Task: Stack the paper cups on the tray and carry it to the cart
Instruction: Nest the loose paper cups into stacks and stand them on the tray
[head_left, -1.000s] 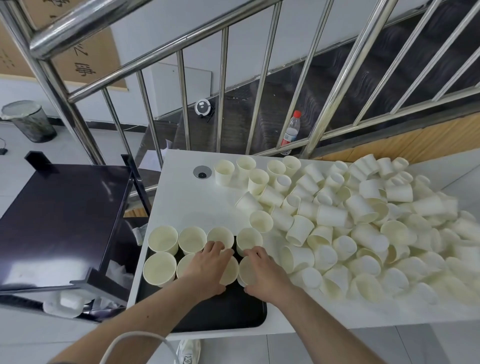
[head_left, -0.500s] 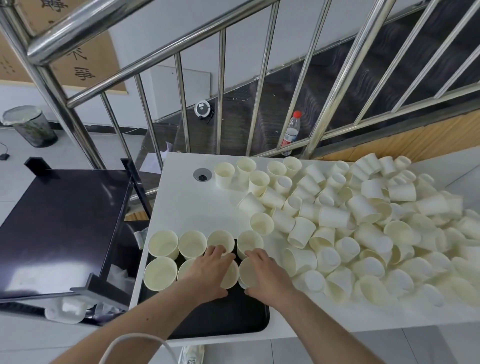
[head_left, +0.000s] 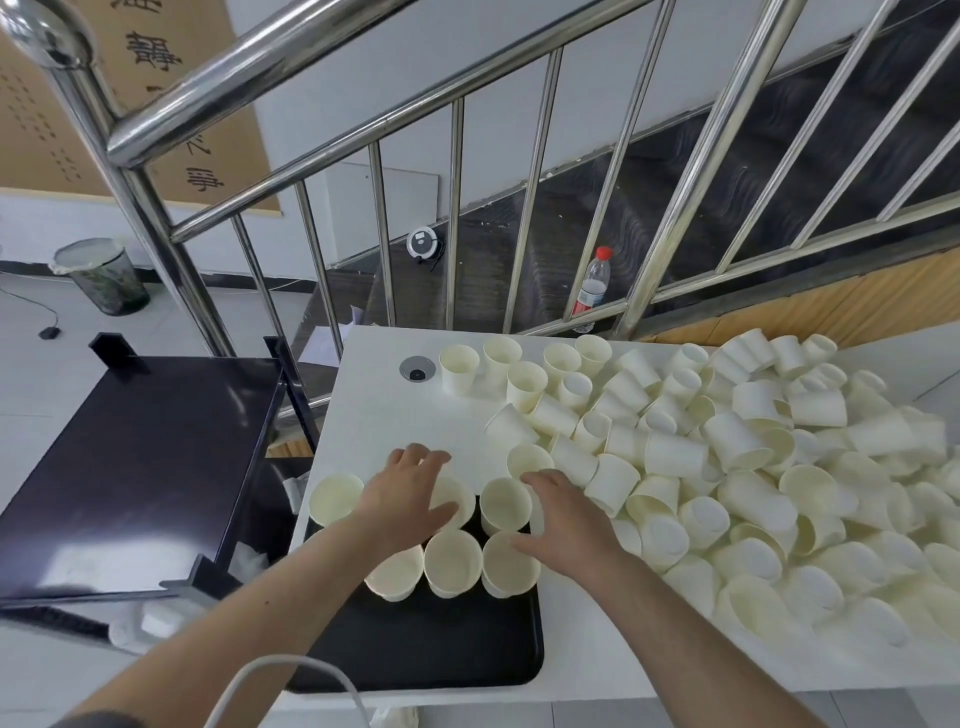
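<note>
A black tray (head_left: 441, 649) lies at the near left corner of the white table (head_left: 374, 415). Several upright paper cups (head_left: 452, 564) stand in two rows on its far half. My left hand (head_left: 410, 493) reaches over the back row with fingers spread, covering one cup and lying against another. My right hand (head_left: 566, 519) lies flat at the tray's right edge, its thumb against the front right cup (head_left: 509, 566) and its fingers beside the back right cup (head_left: 506, 504). A big heap of loose cups (head_left: 727, 467) covers the table's right side. The black cart (head_left: 130, 467) stands to the left.
A steel stair railing (head_left: 156, 223) rises just behind the table and cart. Behind the bars stand a plastic bottle (head_left: 592, 286) and a small round device (head_left: 423, 241). A mesh bin (head_left: 101, 275) sits on the floor at far left. The tray's near half is bare.
Both hands have left the front-row cups and moved farther back and apart. The left now hangs over the back row and the right lies at the tray's right edge.
</note>
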